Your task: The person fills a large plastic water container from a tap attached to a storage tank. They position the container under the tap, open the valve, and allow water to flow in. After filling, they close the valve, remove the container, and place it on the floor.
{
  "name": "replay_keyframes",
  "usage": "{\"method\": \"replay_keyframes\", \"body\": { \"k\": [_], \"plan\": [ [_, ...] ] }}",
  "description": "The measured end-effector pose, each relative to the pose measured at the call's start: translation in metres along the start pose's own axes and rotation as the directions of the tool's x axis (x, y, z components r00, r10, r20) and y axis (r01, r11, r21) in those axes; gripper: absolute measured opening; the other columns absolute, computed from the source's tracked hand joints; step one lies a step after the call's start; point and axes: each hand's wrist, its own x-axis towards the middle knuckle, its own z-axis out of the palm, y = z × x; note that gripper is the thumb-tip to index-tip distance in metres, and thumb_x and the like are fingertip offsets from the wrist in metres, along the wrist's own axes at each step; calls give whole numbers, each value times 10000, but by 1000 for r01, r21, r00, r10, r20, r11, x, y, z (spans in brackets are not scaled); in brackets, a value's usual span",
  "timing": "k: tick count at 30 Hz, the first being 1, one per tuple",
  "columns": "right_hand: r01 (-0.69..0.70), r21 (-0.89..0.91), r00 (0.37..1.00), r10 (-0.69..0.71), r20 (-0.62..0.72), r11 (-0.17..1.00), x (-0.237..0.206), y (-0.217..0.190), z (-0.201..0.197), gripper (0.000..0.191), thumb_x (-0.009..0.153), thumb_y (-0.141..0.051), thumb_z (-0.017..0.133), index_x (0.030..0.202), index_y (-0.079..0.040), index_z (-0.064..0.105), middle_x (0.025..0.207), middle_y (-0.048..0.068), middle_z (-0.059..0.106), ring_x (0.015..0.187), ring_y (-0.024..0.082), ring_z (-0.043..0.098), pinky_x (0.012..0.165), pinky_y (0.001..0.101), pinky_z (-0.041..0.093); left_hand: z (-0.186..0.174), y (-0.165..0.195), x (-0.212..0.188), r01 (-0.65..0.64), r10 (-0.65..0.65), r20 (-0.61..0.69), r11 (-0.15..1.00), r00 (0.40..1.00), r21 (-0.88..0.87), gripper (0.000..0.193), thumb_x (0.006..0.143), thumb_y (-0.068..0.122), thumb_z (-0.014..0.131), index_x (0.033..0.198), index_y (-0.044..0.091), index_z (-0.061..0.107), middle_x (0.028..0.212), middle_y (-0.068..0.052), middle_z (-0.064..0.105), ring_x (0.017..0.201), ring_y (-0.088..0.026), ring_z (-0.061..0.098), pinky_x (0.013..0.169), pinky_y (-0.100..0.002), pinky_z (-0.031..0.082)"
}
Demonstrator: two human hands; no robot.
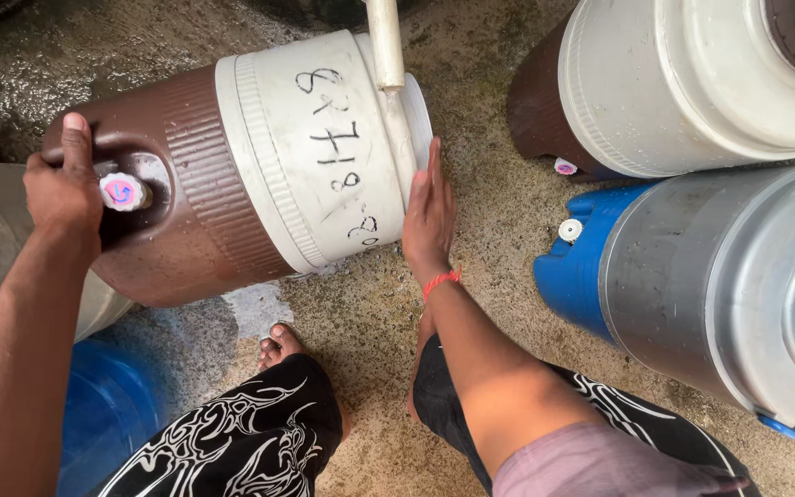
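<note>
**Both hands on the brown cooler jug**

I have the brown-and-white cooler jug (232, 175) lying on its side on the wet concrete floor (370, 322), its base toward my left and its white lid end toward my right. My left hand (64, 189) grips the brown base end, fingers curled around it, thumb up along the edge, right beside the small white spigot (122, 191) with its pink centre. My right hand (429, 216) lies open and flat against the lid end, fingers straight and pointing away from me, pressing rather than clasping; a red thread (441, 281) circles that wrist. A pale pipe (386, 55) comes down from above and meets the jug's lid end; I cannot tell whether water runs from it.

My bare left foot (280, 345) stands just below the jug, beside a damp patch. To my right lie two more jugs on their sides: another brown-and-white one (655, 83) and, nearer me, a blue-and-grey one (692, 276), close together. A blue container (108, 414) sits by my left knee.
</note>
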Motion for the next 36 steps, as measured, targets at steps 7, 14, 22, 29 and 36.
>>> {"method": "replay_keyframes", "body": {
  "k": [7,14,22,29,36],
  "plan": [
    [-123,233,990,102,103,965,-22,23,-3,878,965,-686,421,1611,-111,265,1582,195,401,1438,366,437,1166,462,383,5,13,7,37,-36,4,995,999,-88,846,899,782,693,1264,23,610,1245,-137,672,1144,-231,653,978,-399,505],
    [-322,624,939,325,114,712,58,-7,-15,770,956,-642,547,1325,30,622,1342,174,665,1241,283,620,1099,425,441,4,-2,-14,-81,73,-58,985,996,-151,813,930,714,684,1291,-8,590,1265,-184,677,1189,-282,653,1034,-415,477],
    [-559,270,826,499,262,784,55,-16,-46,509,983,-435,538,1113,14,740,1073,174,788,956,270,747,922,411,556,-12,3,-60,129,-99,194,981,976,-148,845,883,751,658,1320,33,569,1287,-177,654,1186,-287,628,1000,-439,494],
    [-540,-199,829,557,40,818,46,-65,-139,549,935,-469,692,1062,65,687,1098,262,704,967,358,685,896,444,523,-24,33,-108,578,-539,661,794,522,190,858,825,841,449,1388,223,641,1352,-65,667,1230,-243,603,986,-519,459],
    [-336,-175,940,318,-121,926,-11,-158,-232,623,919,-515,667,940,104,733,903,285,746,898,425,731,823,505,535,-31,71,-154,547,-549,654,802,521,238,792,925,746,420,1472,180,514,1488,-158,534,1371,-333,462,1122,-634,323]
  ]
}}
